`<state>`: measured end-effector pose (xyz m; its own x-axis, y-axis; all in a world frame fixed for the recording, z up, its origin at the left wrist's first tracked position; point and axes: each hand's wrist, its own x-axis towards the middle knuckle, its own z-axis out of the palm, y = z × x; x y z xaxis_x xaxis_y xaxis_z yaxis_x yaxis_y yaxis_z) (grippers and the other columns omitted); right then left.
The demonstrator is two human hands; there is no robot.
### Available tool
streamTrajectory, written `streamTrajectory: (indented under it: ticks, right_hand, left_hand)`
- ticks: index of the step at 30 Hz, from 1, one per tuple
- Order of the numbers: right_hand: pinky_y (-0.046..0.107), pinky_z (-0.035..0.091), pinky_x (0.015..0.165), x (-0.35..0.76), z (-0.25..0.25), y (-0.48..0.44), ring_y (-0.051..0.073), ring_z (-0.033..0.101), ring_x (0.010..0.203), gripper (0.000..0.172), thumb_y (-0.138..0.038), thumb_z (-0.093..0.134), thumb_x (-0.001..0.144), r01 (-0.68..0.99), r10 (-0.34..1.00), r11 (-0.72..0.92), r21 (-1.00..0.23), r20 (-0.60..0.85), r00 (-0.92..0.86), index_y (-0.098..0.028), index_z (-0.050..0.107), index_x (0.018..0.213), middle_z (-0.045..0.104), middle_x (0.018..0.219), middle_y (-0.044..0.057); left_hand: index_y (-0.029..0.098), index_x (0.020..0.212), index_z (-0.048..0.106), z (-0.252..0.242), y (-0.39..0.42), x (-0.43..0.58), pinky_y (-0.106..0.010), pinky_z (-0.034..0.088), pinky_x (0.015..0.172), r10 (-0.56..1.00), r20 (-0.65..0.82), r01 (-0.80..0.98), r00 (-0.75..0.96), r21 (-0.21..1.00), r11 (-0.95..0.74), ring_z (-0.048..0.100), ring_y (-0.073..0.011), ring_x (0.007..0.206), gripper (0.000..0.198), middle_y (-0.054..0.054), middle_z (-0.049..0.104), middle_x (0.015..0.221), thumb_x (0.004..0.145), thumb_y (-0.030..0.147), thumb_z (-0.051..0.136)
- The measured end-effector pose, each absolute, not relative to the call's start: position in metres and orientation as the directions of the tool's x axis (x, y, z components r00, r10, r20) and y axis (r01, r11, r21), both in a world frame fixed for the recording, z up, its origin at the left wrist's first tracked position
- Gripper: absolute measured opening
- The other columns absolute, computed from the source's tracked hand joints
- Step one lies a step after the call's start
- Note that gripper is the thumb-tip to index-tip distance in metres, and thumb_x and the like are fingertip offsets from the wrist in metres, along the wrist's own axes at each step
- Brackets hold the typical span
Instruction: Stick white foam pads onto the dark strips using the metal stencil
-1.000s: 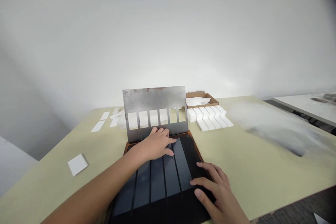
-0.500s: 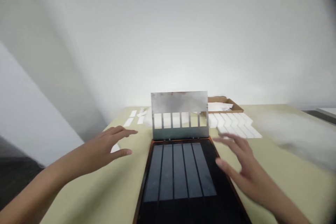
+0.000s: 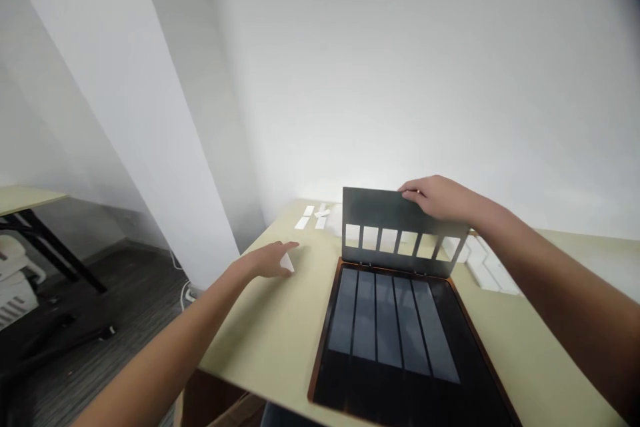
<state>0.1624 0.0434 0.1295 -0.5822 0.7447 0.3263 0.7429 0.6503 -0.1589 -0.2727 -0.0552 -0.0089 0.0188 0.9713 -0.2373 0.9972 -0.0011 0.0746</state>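
A dark tray (image 3: 465,340) with a brown rim lies on the pale table (image 3: 280,327), holding several dark strips (image 3: 385,320) side by side. At its far end a grey metal plate (image 3: 380,210) with a row of rectangular slots stands upright. My right hand (image 3: 435,197) grips the plate's top edge, fingers curled over it. My left hand (image 3: 267,260) lies flat on the table left of the tray, fingers stretched over a small white square card (image 3: 287,263).
Small white cards (image 3: 311,217) lie at the table's far left corner. More white pieces (image 3: 483,267) sit behind my right forearm. The table's left edge drops to a dark floor; another table (image 3: 20,197) and a chair stand at far left.
My right hand rose from beside the tray and took hold of the plate's top edge. My left hand moved out left onto the white card. The view swung to the left.
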Motion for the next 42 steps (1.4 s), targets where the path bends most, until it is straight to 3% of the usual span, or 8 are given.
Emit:
streamTrajectory:
  ticks: [6, 10, 14, 17, 29, 33, 37, 42]
  right_hand:
    - [0.035, 0.059, 0.087, 0.205, 0.064, -0.078, 0.021, 0.075, 0.102, 0.038, -0.051, 0.054, 0.109, 0.53, 0.525, 0.844, -0.081, 0.321, -0.788, -0.037, 0.07, 0.139, 0.08, 0.116, 0.0]
    - [0.047, 0.052, 0.102, 0.195, -0.026, -0.142, 0.023, 0.072, 0.085, 0.027, -0.036, 0.061, 0.105, 0.46, 0.271, 0.866, 0.196, 0.59, -0.761, -0.025, 0.072, 0.127, 0.078, 0.099, 0.004]
    - [0.044, 0.04, 0.112, 0.186, -0.082, -0.157, 0.018, 0.069, 0.077, 0.019, -0.031, 0.056, 0.107, 0.465, 0.181, 0.865, 0.188, 0.749, -0.638, -0.022, 0.074, 0.108, 0.077, 0.088, 0.002]
    - [0.041, 0.036, 0.115, 0.189, -0.088, -0.156, 0.017, 0.068, 0.078, 0.027, -0.038, 0.051, 0.112, 0.484, 0.228, 0.869, 0.105, 0.782, -0.58, -0.023, 0.074, 0.108, 0.079, 0.091, 0.001]
    - [0.042, 0.044, 0.104, 0.24, -0.089, -0.155, 0.022, 0.073, 0.091, 0.041, -0.055, 0.064, 0.104, 0.579, 0.314, 0.799, 0.162, 0.709, -0.631, -0.024, 0.069, 0.132, 0.081, 0.103, 0.001]
    - [0.043, 0.05, 0.099, 0.303, -0.125, -0.159, 0.027, 0.07, 0.109, 0.041, -0.046, 0.058, 0.106, 0.818, 0.626, 0.56, -0.132, 0.714, -0.313, -0.027, 0.061, 0.141, 0.073, 0.124, 0.008]
    - [0.045, 0.053, 0.104, 0.33, -0.152, -0.161, 0.027, 0.065, 0.124, 0.04, -0.048, 0.049, 0.109, 0.838, 0.839, 0.339, -0.428, 0.541, -0.063, -0.03, 0.056, 0.144, 0.062, 0.141, 0.01]
    - [0.05, 0.052, 0.112, 0.324, -0.158, -0.159, 0.029, 0.06, 0.133, 0.042, -0.052, 0.053, 0.106, 0.831, 0.912, 0.285, -0.478, 0.403, -0.081, -0.033, 0.059, 0.142, 0.057, 0.147, 0.007]
  left_hand:
    - [0.017, 0.138, 0.062, -0.01, -0.052, -0.278, -0.05, 0.06, 0.1, 0.968, -0.247, 0.993, 0.043, 0.119, -0.014, 0.067, -0.0278, 0.118, 0.041, -0.012, 0.064, 0.137, 0.104, 0.039, 0.069]
    - [0.018, 0.14, 0.061, 0.002, -0.069, -0.272, -0.05, 0.06, 0.099, 0.967, -0.226, 0.974, 0.122, 0.214, -0.073, 0.068, -0.027, 0.115, 0.043, -0.012, 0.065, 0.136, 0.104, 0.04, 0.069]
    - [0.026, 0.163, 0.035, 0.024, -0.101, -0.243, -0.052, 0.054, 0.108, 0.952, -0.142, 0.922, 0.272, 0.321, -0.216, 0.064, -0.0297, 0.123, 0.075, -0.014, 0.058, 0.146, 0.1, 0.044, 0.072]
    - [0.034, 0.169, 0.021, 0.031, -0.118, -0.207, -0.045, 0.048, 0.115, 0.925, -0.113, 0.883, 0.362, 0.36, -0.302, 0.059, -0.0323, 0.134, 0.093, -0.012, 0.056, 0.151, 0.093, 0.048, 0.074]
    - [0.034, 0.146, 0.051, 0.015, -0.083, -0.139, -0.038, 0.056, 0.091, 0.854, -0.19, 0.842, 0.485, 0.364, -0.398, 0.059, -0.0381, 0.131, 0.078, -0.006, 0.063, 0.141, 0.071, 0.032, 0.075]
    - [0.036, 0.15, 0.049, 0.013, -0.081, -0.133, -0.041, 0.055, 0.098, 0.838, -0.201, 0.836, 0.508, 0.352, -0.422, 0.055, -0.0388, 0.137, 0.082, -0.004, 0.059, 0.15, 0.072, 0.029, 0.074]
    - [0.035, 0.15, 0.05, 0.011, -0.077, -0.13, -0.045, 0.052, 0.108, 0.828, -0.216, 0.836, 0.517, 0.334, -0.435, 0.052, -0.0389, 0.141, 0.079, -0.004, 0.057, 0.154, 0.074, 0.029, 0.073]
    - [0.039, 0.156, 0.045, 0.013, -0.077, -0.13, -0.048, 0.051, 0.11, 0.823, -0.249, 0.847, 0.51, 0.311, -0.431, 0.049, -0.04, 0.145, 0.081, -0.004, 0.051, 0.161, 0.08, 0.034, 0.072]
